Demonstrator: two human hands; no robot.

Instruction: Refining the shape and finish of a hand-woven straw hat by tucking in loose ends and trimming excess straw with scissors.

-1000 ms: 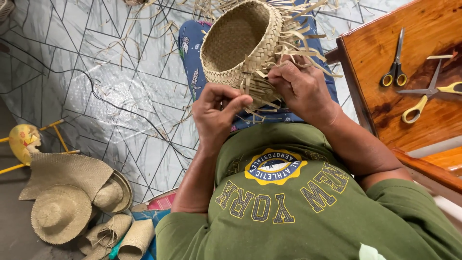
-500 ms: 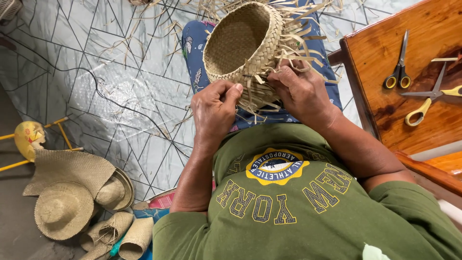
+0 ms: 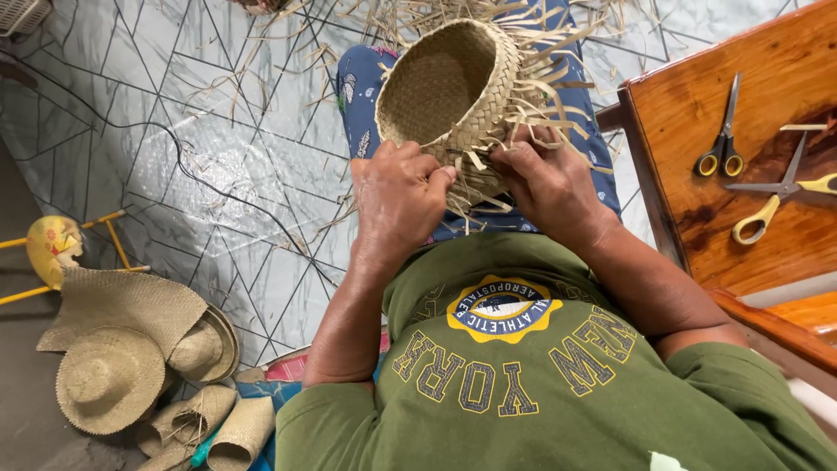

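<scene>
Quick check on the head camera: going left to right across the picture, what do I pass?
Pile of finished straw hats on the floor → left hand → half-woven straw hat on the lap → right hand → small scissors on the wooden table → yellow-handled scissors.

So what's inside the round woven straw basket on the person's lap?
The round woven straw basket shows only its bare woven inner wall and bottom. The left hand and right hand cover the near rim's outside.

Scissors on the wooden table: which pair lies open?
The larger pair with yellow handles lies open, blades spread apart; the smaller pair beside it is shut.
</scene>
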